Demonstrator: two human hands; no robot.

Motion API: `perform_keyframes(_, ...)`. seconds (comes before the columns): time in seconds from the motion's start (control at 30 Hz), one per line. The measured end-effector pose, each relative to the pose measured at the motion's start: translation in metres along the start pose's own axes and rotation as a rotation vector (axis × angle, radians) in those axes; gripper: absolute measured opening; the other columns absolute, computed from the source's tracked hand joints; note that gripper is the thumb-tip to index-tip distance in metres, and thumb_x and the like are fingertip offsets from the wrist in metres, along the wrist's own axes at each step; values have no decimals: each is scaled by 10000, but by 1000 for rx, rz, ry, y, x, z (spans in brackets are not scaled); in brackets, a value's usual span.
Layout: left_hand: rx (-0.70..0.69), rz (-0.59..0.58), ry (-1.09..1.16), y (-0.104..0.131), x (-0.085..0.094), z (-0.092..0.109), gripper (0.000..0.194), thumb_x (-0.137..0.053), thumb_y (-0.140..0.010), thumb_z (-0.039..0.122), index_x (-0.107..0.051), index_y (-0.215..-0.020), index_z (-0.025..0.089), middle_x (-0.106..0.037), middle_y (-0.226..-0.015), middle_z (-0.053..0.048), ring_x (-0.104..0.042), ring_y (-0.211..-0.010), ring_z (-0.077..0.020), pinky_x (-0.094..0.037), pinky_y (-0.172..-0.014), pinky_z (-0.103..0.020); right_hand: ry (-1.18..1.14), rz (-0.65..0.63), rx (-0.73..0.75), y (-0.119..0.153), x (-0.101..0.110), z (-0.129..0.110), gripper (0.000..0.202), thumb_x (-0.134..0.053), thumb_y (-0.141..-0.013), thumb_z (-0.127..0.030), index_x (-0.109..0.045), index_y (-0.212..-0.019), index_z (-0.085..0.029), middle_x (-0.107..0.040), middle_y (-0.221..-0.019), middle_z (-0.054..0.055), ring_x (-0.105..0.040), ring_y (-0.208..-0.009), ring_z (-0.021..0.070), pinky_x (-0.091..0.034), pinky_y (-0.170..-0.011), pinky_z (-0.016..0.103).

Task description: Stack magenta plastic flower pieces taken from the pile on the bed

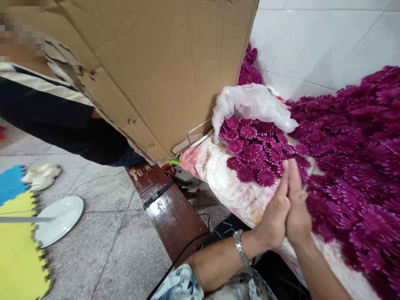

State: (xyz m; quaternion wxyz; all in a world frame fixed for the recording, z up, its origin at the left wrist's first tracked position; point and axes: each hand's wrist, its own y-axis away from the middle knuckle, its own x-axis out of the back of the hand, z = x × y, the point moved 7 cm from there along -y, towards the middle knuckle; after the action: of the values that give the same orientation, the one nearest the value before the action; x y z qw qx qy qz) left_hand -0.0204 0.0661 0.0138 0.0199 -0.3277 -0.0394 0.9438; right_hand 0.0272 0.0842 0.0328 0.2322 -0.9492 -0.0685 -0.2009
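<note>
My left hand (275,218), with a metal watch (242,248) on its wrist, is laid palm to palm against my right hand (299,214). The fingers of both hands are stretched out and point away from me. Whether anything lies between the palms is hidden. Just beyond the fingertips, purple artificial flower heads (253,154) spill from a white plastic bag (254,102). A large heap of the same flower heads (353,191) spreads to the right of my hands. Under them lies a floral cloth (229,196).
A big cardboard box (162,75) stands at the back, partly hiding a person in a dark sleeve (50,112). Left of my arms is a brown wooden bench (175,221) with a black strap. A round white stand base (61,221) and foam mats (18,246) are on the floor.
</note>
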Motion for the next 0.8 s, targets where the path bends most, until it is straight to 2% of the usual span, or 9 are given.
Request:
perform_keyframes(0.07, -74, 19, 10, -6, 5, 5, 621, -293, -884, 580, -339, -1425, 278, -310, -1513, 24, -100, -1437, -182, -61, -1189, -326, 57, -66, 24, 10, -9, -10, 558, -148, -940, -483, -122, -1467, -299, -113, -1565, -25, -106, -1444, 211, -165, -1179, 491)
perform_keyframes(0.13, -58, 34, 85, -9, 6, -1, 561, -260, -909, 539, -387, -1398, 293, -380, -1479, 25, -168, -1425, -172, -114, -1185, -338, 107, -131, 54, 10, -16, -17, 570, -168, -938, -494, -101, -1469, -298, -117, -1566, -12, -105, -1444, 232, -154, -1171, 522)
perform_keyframes(0.27, 61, 82, 166, -6, -1, -25, 492, -382, -887, 518, -566, -1254, 247, -526, -1370, -32, -326, -1370, -216, -222, -1154, -377, 178, 131, 72, -19, 12, -5, 543, -167, -938, -510, -194, -1449, -330, -216, -1541, -17, -71, -1447, 249, -9, -1154, 588)
perform_keyframes(0.33, 91, 111, 231, -5, -3, -30, 395, -494, -855, 443, -654, -1120, 199, -610, -1270, -70, -420, -1311, -248, -291, -1116, -396, 108, 200, 55, -30, 26, 6, 548, -178, -933, -526, -284, -1422, -305, -299, -1510, 6, -124, -1441, 240, -60, -1166, 563)
perform_keyframes(0.4, 141, 161, 313, -6, -2, -34, 265, -533, -831, 329, -712, -936, 162, -684, -1135, -90, -521, -1219, -259, -343, -1077, -400, -37, 243, 33, -30, 40, 13, 551, -115, -942, -500, -323, -1400, -274, -403, -1450, 49, -270, -1401, 218, -193, -1157, 524)
perform_keyframes(0.47, 283, 192, 403, -8, -1, -41, 235, -507, -817, 273, -708, -873, 163, -704, -1081, -86, -580, -1147, -263, -385, -1035, -423, -121, 261, 16, -19, 53, 12, 525, -89, -955, -444, -331, -1385, -264, -514, -1347, 79, -440, -1303, 198, -358, -1086, 482)
perform_keyframes(0.57, 350, 143, 436, -10, -3, -42, 297, -440, -813, 260, -688, -933, 148, -699, -1087, -102, -568, -1163, -266, -382, -1033, -434, 56, 204, 35, 10, 66, 2, 368, -322, -947, -366, -508, -1245, -258, -624, -1146, 81, -581, -1120, 201, -496, -934, 430)
perform_keyframes(0.67, 373, 85, 442, -4, -11, -47, 384, -422, -783, 217, -619, -1102, 136, -655, -1182, -106, -536, -1204, -244, -325, -1082, -405, 344, 106, 101, 41, 71, -5, 229, -538, -862, -278, -631, -1062, -216, -638, -1051, 91, -590, -1036, 217, -500, -897, 428)
perform_keyframes(0.8, 422, -3, 439, 7, -31, -60, 486, -437, -791, 242, -489, -1267, 161, -601, -1265, -106, -513, -1230, -242, -301, -1094, -413, 521, 95, 148, 70, 76, -4, 262, -610, -817, -267, -606, -1072, -205, -637, -1037, 96, -579, -1012, 233, -479, -879, 446)
